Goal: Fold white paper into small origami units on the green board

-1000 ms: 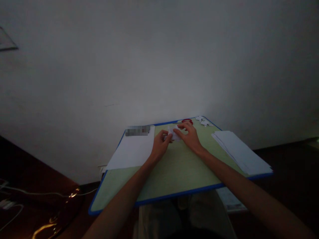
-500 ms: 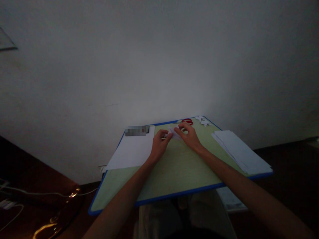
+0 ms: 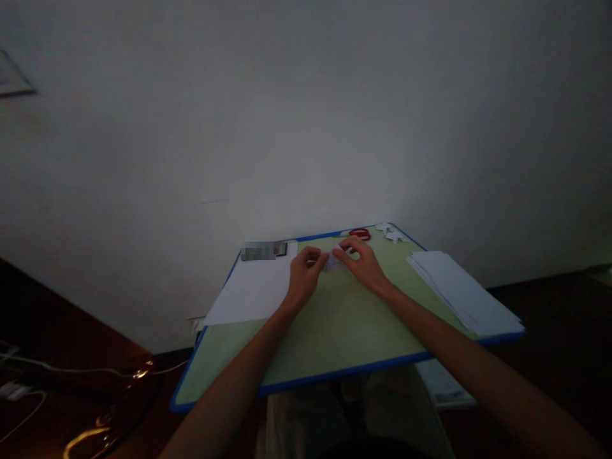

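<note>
Grip closed to a pinch, left hand (image 3: pixel 303 270) and right hand (image 3: pixel 365 262) hold a small white paper (image 3: pixel 336 262).

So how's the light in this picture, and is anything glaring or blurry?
Head view: dim, with the flat grey-white wall brightest mid-frame and the lower right corner nearly black. Head view: a curved, shiny golden streak glares at lower left. Head view: the small white paper piece between the bare left hand and bare right hand looks soft, details unreadable.

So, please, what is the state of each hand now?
Left hand: closed, holding a small white piece of paper at its left side.
Right hand: closed, holding the same paper, right side.
</note>
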Demonstrator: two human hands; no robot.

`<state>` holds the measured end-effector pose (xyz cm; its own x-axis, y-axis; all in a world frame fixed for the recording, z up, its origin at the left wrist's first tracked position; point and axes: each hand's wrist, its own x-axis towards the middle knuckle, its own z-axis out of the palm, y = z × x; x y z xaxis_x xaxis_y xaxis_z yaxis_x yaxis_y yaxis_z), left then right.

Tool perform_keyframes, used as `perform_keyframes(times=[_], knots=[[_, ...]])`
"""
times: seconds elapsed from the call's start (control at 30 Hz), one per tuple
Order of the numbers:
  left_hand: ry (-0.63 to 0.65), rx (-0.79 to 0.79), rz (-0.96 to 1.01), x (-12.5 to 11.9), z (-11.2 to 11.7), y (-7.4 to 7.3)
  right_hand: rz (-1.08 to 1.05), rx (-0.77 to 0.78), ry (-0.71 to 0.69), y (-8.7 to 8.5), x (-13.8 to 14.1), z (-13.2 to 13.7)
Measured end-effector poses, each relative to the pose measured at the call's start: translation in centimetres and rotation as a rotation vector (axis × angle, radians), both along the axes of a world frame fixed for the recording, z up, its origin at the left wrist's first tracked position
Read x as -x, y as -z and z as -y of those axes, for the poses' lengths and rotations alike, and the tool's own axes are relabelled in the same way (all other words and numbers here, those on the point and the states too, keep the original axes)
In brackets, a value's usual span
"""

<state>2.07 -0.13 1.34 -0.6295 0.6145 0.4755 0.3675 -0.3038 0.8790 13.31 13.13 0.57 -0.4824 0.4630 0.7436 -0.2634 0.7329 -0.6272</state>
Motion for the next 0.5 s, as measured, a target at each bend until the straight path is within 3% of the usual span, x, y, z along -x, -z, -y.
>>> perform_keyframes(times=[0.2,0.33,0.43,0.5], knots=[[0.074,0.037,-0.021,0.03,0.13,0.17,-0.008,-0.063,-0.002,0.17,0.17,-0.27],[0.156,0.086,-0.024,0.26,-0.07,0.54,-0.011,-0.162,0.153,0.01,-0.16,-0.06],[0.131,0.035,0.091,0.43,-0.21,0.71,-0.067,-0.080,0.283,0.00,-0.38,-0.16],[0.122,-0.016,0.220,0.45,-0.22,0.72,-0.103,0.031,0.300,0.23,-0.27,-0.45]])
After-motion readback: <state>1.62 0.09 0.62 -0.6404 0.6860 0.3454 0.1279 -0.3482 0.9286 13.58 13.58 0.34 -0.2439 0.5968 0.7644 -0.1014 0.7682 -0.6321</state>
